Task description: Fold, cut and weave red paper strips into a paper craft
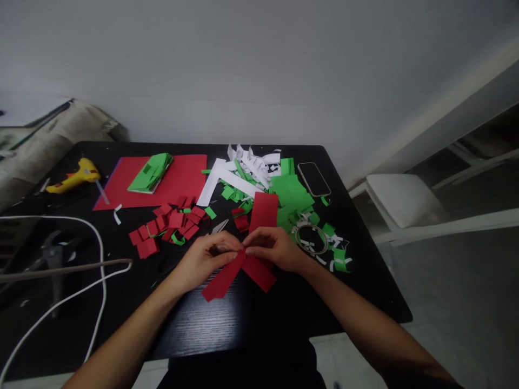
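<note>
My left hand (208, 258) and my right hand (273, 247) meet near the front middle of the table, fingertips pinched on red paper strips (258, 273). Two strip ends fan down below the fingers, over the dark tabletop. Another red paper piece (264, 209) reaches up behind my right hand; whether it joins the held strips is hidden. Just past my left fingers lie the pointed silver blades of scissors (219, 227). A pile of folded red paper pieces (172, 222), with a few green bits among them, lies beyond my left hand.
A yellow glue gun (79, 175), a red sheet (186, 178) and a folded green paper bundle (152, 172) lie back left. White scraps (251, 165), green paper (290, 194), a phone (314, 179) and a ring (311, 239) lie right. A white cable (103, 270) loops at left.
</note>
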`<state>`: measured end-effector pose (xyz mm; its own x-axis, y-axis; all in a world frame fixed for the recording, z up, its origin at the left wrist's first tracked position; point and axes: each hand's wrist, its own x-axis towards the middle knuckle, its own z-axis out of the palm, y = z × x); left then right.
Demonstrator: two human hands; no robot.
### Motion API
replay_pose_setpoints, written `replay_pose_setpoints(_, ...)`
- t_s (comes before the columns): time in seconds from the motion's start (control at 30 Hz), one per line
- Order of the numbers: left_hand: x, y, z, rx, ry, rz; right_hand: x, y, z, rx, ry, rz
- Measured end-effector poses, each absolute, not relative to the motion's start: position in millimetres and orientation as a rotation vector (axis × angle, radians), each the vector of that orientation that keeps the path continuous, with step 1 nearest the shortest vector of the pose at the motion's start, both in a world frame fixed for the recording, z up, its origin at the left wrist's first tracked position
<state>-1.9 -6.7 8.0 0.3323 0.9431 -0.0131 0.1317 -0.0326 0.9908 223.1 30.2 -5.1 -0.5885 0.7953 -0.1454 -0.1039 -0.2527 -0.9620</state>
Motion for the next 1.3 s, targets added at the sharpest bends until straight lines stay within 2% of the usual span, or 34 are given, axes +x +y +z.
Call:
replay_pose_setpoints(0.47,-0.8,-8.0,6.9,1.473,1.073,0.861,221.8,30.2,-8.1,-0.788,-1.381,1.890)
replay_pose_setpoints(1.3,0.7,-8.8,5.8,1.629,1.157,0.913,218.9,29.1,-11.9,-0.925,-1.324,1.879)
